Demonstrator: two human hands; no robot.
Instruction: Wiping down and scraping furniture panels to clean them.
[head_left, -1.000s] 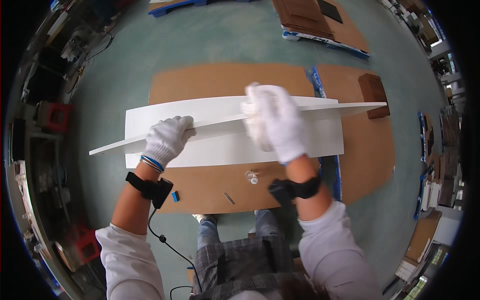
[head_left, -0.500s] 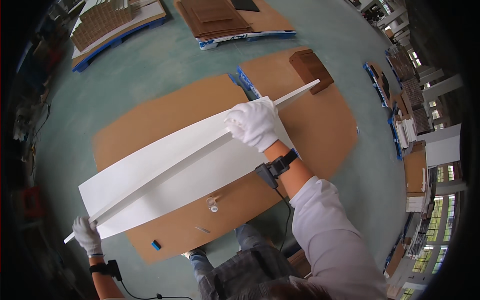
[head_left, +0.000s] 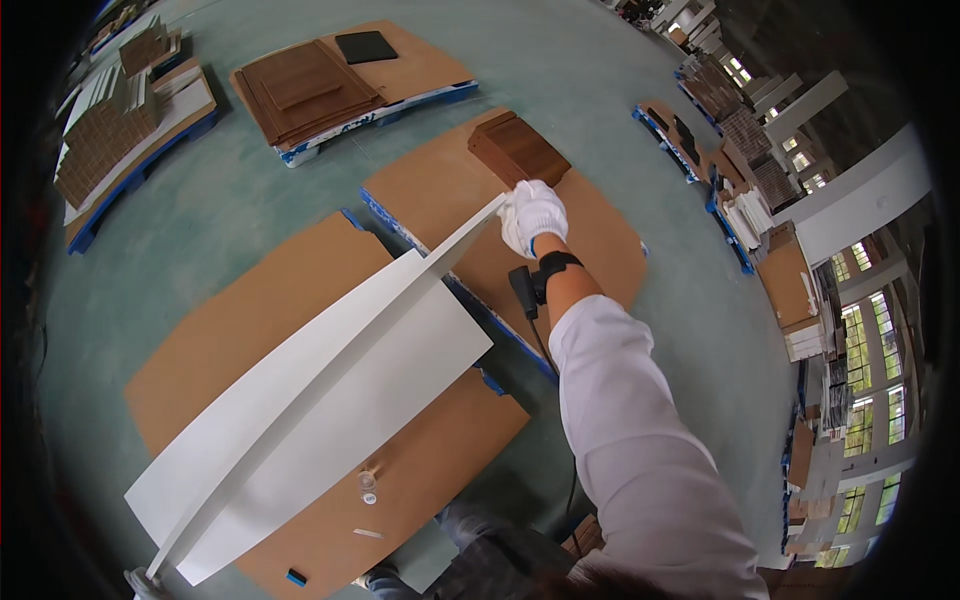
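A wide white panel point(head_left: 400, 345) lies flat. Along its length runs a long narrow white board point(head_left: 325, 345), tilted up on edge and reaching past both ends of the panel. My right hand point(head_left: 535, 215), in a white glove, is closed around the far right tip of the narrow board. At the lower left, my left hand point(head_left: 148, 584), also gloved, grips the board's near end; much of that hand is cut off by the picture's edge. Whether the narrow board touches the panel along its whole length, I cannot tell.
Brown sheeting point(head_left: 250, 275) lies under the panel, bearing a small clear jar point(head_left: 368, 482), a pale strip point(head_left: 368, 533) and a blue block point(head_left: 296, 577). Brown wooden pieces point(head_left: 518, 147) sit on the adjoining surface. Pallets with brown panels point(head_left: 305, 90) and stacked boards point(head_left: 110, 140) stand beyond.
My right hand has slid from over the panel's right end out to the narrow board's tip. The view has turned right, leaving my left hand at the picture's edge.
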